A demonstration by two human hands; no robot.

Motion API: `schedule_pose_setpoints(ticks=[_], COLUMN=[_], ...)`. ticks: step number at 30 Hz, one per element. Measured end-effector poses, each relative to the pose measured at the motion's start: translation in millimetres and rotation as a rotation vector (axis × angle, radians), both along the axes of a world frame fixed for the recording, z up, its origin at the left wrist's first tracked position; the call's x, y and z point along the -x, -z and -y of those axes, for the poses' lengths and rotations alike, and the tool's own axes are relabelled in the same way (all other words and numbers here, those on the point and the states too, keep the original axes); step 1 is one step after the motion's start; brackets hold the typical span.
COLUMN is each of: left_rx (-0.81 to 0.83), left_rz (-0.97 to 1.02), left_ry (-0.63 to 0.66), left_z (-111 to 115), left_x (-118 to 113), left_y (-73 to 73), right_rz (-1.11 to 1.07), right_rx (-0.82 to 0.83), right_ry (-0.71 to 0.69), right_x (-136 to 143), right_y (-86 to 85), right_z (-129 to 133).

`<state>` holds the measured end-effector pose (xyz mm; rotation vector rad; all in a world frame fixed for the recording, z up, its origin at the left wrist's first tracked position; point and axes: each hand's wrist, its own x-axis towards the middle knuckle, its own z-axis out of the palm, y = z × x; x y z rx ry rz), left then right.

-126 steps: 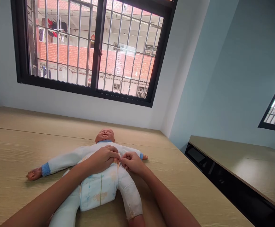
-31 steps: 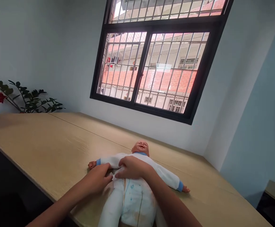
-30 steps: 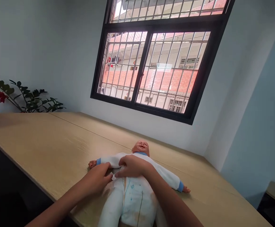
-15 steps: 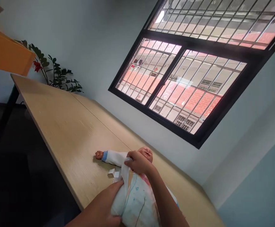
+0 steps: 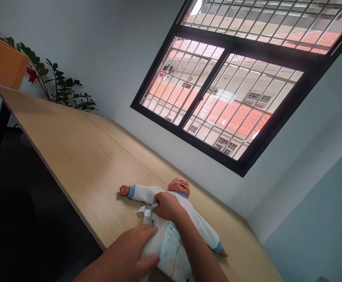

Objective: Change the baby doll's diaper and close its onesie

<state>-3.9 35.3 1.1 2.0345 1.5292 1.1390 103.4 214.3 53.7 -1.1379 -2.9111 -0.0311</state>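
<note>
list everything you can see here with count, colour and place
doll: 1, white top with blue trim, lying on table
diaper: 1, white with blue marks, around doll's hips
flap: 1, white, at diaper's side
table: 1, light wood, under doll
window: 1, black frame, beyond table
plant: 1, green, far left
flower: 1, red, by plant
box-like object: 1, orange, left edge
left hand: 1, by doll's leg
right hand: 1, pinching flap
</note>
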Motion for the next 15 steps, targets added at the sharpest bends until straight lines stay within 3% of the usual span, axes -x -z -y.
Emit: schedule_pose_setpoints(ticks=[3, 5, 10, 15], left_rx=[0.061, 0.024, 0.172, 0.248], left_rz=[0.018, -0.089, -0.225, -0.188], left_ry=[-0.182, -0.280, -0.296, -0.302], left_z=[-21.9, -44.5, -94.9, -115.8], left_x=[22.1, 36.6, 47.4, 37.0], left_y=[0.0, 0.5, -0.9, -3.9], right_rz=[0.045, 0.071, 0.109, 0.121], right_rx=[-0.068, -0.144, -0.325, -0.324], right_ry=[-0.022, -0.043, -0.005, 0.054], right_x=[1.9, 4.0, 6.6, 6.0], right_y=[0.5, 1.8, 6.9, 10.8], right_z=[6.5, 11.1, 17.9, 18.4])
